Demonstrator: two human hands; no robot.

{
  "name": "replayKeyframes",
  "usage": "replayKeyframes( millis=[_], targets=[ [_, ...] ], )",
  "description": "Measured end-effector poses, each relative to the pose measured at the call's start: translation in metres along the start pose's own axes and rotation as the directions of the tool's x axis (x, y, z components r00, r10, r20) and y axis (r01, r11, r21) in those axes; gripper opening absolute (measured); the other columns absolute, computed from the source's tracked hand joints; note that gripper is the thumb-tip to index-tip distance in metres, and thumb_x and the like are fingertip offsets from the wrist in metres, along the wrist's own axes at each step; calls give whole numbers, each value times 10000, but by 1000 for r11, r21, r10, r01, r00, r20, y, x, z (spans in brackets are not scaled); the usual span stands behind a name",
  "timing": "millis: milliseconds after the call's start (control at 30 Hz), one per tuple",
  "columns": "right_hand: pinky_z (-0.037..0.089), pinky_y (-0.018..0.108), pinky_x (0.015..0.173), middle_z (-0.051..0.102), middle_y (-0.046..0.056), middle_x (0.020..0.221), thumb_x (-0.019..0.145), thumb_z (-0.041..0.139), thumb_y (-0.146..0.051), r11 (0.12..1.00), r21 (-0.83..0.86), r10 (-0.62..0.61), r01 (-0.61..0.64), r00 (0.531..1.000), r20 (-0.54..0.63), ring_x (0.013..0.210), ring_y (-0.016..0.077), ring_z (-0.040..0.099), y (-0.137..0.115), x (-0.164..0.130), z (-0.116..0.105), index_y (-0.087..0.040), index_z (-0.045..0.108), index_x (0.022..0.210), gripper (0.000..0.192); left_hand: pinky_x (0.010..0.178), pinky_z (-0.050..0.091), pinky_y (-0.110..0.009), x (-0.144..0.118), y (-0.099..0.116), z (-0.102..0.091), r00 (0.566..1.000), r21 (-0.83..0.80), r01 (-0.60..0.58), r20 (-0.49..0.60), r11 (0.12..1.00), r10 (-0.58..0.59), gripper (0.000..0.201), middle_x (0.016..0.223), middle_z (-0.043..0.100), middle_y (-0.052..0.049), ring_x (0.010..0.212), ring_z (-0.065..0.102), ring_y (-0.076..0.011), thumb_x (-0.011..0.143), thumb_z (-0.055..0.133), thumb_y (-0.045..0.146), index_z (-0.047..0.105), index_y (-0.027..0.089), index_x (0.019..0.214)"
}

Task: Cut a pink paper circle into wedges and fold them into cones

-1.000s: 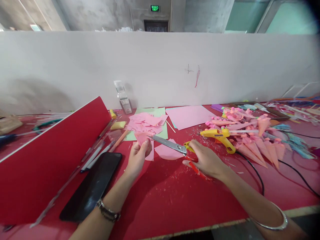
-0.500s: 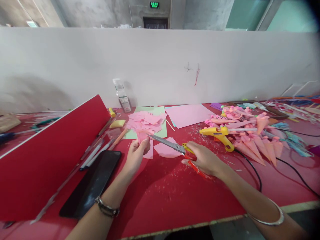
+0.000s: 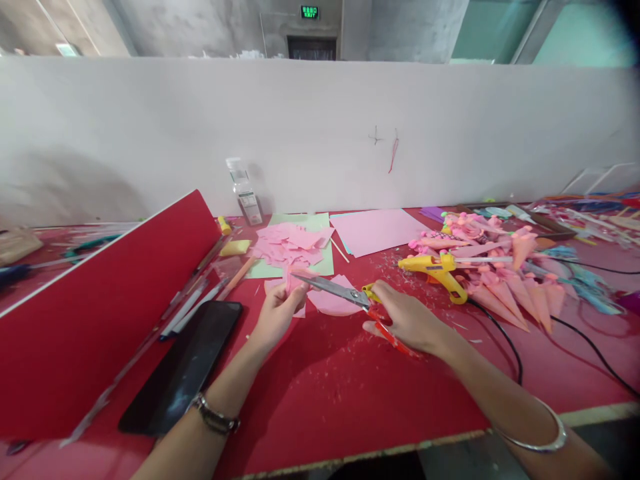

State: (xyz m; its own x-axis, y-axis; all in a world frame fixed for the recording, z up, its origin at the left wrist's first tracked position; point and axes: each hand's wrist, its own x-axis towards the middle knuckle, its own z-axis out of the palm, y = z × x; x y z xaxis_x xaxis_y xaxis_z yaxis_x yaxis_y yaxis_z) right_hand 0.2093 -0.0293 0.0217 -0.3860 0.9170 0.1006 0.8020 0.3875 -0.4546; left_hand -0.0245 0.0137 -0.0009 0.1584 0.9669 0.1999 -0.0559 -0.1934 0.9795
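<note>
Just in front of the heap of pink paper scraps (image 3: 293, 245) on the red table (image 3: 325, 393), the left hand (image 3: 277, 313) pinches a small pink paper piece (image 3: 295, 280) between thumb and fingertips, holding it up off the tabletop. Right of that heap, the right hand (image 3: 407, 320) is closed through the red and yellow handles of a pair of scissors (image 3: 345, 293), whose steel blades point toward the heap and meet the held paper; the blades look nearly together, though how far they part at the tip cannot be told. Under the blades, a rounded pink cut-out (image 3: 333, 303) lies flat on the table. Behind the heap sit a light green sheet (image 3: 303, 220) and, to its right, a larger pink sheet (image 3: 375, 230), with a small clear bottle (image 3: 243, 190) standing against the white wall. Left of the heap, a black phone (image 3: 185, 367) lies beside a leaning red board (image 3: 95, 313). Well right of the heap, a yellow glue gun (image 3: 435, 270) rests against a pile of pink paper cones (image 3: 505, 267).
</note>
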Motion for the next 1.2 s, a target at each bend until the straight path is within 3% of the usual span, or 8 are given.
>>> replayKeyframes(
  millis=[200,367,667,767,833,900,1033,1200],
  targets=[
    [343,246,612,557,44,881,777,497,-467,996,82,15,-21,998,63,742,167,531,-1,2,3,-184,484,934,324,437,141,-223,0,-2,0,999,-19,13,33,1000,-12,432,482,190,68,448,158,-55,744,520,435,310,172,475],
    [344,248,613,561,39,858,773,490,-494,999,49,0,-2,999,49,736,165,529,1,3,3,-183,484,867,324,427,157,-219,1,-1,-2,998,-13,32,54,999,-31,393,464,204,69,433,179,-54,755,498,428,398,160,485],
    [366,255,620,570,62,949,778,486,-462,1000,14,-13,13,999,30,786,178,556,2,2,5,-183,481,984,348,412,273,-200,-4,11,4,986,150,48,150,988,-71,375,407,347,65,351,309,-39,758,470,381,397,162,462],
    [383,274,674,579,73,993,763,507,-467,1000,20,-24,24,1000,15,871,205,559,3,3,7,-184,490,1032,390,445,359,-222,-3,12,4,976,117,61,201,991,-84,222,533,523,38,349,455,-62,750,479,347,508,150,652],
    [391,290,705,578,83,1028,754,519,-467,999,17,-33,33,999,-5,918,222,553,3,3,8,-183,490,1060,419,440,384,-231,-3,12,4,974,45,50,217,998,-59,215,644,567,24,364,499,-75,736,496,353,517,155,816],
    [398,300,707,586,90,1021,745,529,-467,999,3,-36,36,999,-14,916,229,557,3,3,9,-182,506,1052,419,398,364,-217,-3,12,4,977,-13,39,212,999,-36,248,663,558,22,349,472,-61,736,494,378,515,157,846],
    [413,299,682,606,82,984,734,546,-464,999,-28,-38,38,999,-10,887,227,572,2,3,10,-188,526,1030,405,334,268,-167,-4,12,5,990,2,88,112,996,-87,225,644,518,33,331,370,-10,731,521,377,526,153,711],
    [421,294,696,597,83,1035,723,554,-498,997,-53,-52,50,998,-45,931,226,564,2,3,11,-189,526,1039,443,314,223,-146,-4,10,8,990,-42,130,56,991,-127,240,567,468,40,362,379,-22,700,565,370,533,147,618]
  ],
)
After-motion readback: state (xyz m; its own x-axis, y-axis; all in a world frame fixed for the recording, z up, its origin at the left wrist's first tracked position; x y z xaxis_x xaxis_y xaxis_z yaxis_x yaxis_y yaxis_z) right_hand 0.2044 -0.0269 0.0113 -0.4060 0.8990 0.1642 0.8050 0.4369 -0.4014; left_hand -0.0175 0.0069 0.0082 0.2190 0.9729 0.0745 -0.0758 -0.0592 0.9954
